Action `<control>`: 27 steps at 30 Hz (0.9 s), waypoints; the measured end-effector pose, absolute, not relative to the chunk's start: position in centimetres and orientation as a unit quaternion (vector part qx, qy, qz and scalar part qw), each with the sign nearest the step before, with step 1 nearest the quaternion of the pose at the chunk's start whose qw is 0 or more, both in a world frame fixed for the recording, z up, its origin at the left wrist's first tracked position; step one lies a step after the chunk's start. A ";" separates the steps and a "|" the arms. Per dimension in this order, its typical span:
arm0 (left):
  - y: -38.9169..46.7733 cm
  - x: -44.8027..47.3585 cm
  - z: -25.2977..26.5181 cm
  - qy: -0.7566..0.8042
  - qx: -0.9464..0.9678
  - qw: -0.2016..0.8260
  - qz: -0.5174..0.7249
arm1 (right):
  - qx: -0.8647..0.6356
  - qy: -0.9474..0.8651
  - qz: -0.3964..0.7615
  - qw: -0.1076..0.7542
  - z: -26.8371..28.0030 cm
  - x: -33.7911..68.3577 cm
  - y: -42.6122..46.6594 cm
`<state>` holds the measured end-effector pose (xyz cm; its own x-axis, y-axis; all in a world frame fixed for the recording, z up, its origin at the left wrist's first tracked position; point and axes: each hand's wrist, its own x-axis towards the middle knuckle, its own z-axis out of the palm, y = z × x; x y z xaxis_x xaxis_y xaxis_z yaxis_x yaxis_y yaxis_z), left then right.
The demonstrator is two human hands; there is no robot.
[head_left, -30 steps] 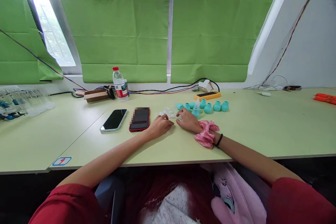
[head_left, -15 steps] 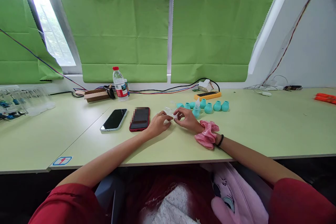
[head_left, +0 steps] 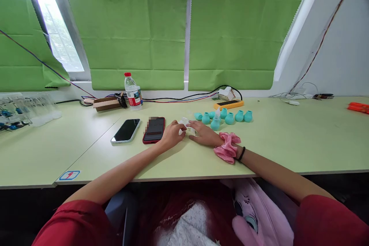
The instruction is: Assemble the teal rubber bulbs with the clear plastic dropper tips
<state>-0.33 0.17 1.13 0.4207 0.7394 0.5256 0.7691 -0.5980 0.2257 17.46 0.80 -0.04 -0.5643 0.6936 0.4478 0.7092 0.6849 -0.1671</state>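
My left hand (head_left: 172, 134) is bent at the fingers round a small clear plastic piece (head_left: 182, 131), whose exact shape is hard to make out. Facing it, my right hand (head_left: 203, 133) lies low over the table with thumb and fingers apart. Other clear pieces (head_left: 192, 130) show in the gap between its thumb and fingers; whether it touches them I cannot tell. Just beyond both hands is more clear plastic (head_left: 184, 120). Several turquoise bulb-shaped pieces (head_left: 230, 118) stand behind my right hand. One of them, the nearest bulb (head_left: 215, 124), has a clear pointed tip (head_left: 217, 113) on it.
Left of my hands lie a red-cased phone (head_left: 154, 130) and a pale-cased phone (head_left: 126, 131). A water bottle (head_left: 133, 93) stands by an open cardboard box (head_left: 106, 103). Cables, a white plug (head_left: 226, 93) and a yellow device (head_left: 228, 104) line the back edge.
My right hand's fingers have spread from a pinch and reach slightly farther left. My left hand has shifted a little left, with the clear piece still at its fingertips.
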 end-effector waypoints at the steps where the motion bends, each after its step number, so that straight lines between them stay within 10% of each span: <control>1: 0.2 -0.3 1.1 -0.455 -0.839 0.027 -0.296 | -0.395 -0.891 -0.018 0.224 0.0 17.4 0.7; 17: 0.0 -0.3 1.5 -0.474 -0.811 0.052 -0.340 | -0.431 -0.855 -0.051 0.284 0.5 17.3 0.6; 27: 0.0 -0.4 1.9 -0.431 -0.788 0.079 -0.433 | -0.370 -0.912 -0.043 0.174 0.5 17.0 0.0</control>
<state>-0.41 -0.01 1.93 0.2542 0.6112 0.7495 0.7472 -0.6162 0.2490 16.98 -0.04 0.51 -0.6657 0.6595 0.3492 0.6896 0.7225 -0.0499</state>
